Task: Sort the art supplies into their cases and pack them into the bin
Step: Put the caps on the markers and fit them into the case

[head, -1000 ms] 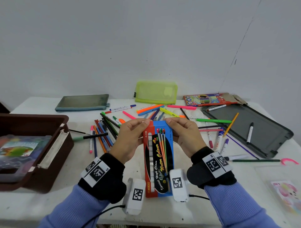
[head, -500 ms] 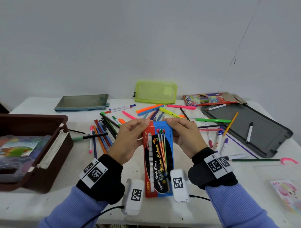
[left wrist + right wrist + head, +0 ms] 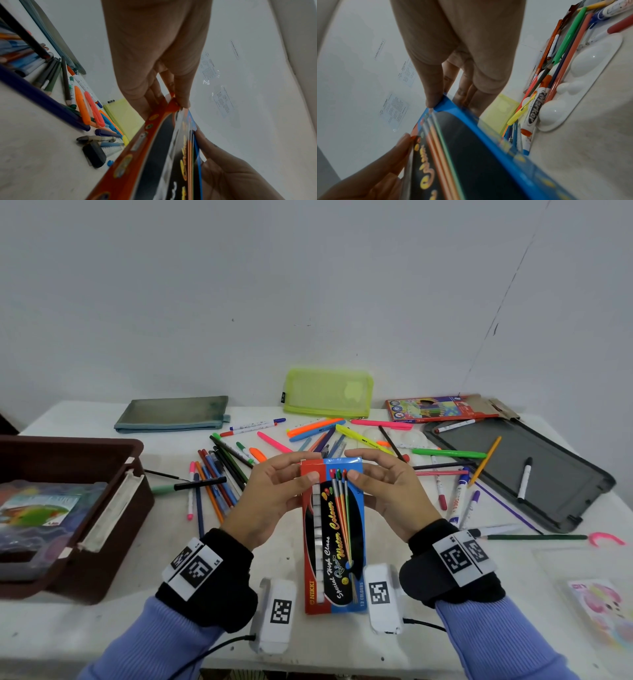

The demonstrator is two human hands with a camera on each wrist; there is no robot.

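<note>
A red and blue watercolour box [image 3: 337,542] is held lengthways over the table's front, tilted up toward me. My left hand [image 3: 313,465] pinches its top left corner, thumb on the front face and fingers behind. My right hand [image 3: 352,464] pinches the top right corner the same way. The left wrist view shows the left hand [image 3: 171,100] on the red edge of the box [image 3: 154,155]. In the right wrist view the right hand [image 3: 441,98] grips the blue edge of the box [image 3: 471,148]. The brown bin [image 3: 113,446] stands at the left with a clear case [image 3: 41,508] inside.
Loose pens, pencils and markers [image 3: 219,477] lie scattered behind the hands. At the back are a grey pouch [image 3: 171,412], a green mesh pouch [image 3: 329,393] and a coloured pencil box [image 3: 435,409]. An open dark case [image 3: 534,470] lies right, a white palette [image 3: 590,67] beside it.
Both hands keep their hold at the top end of the box; only the fingers have shifted slightly there.
</note>
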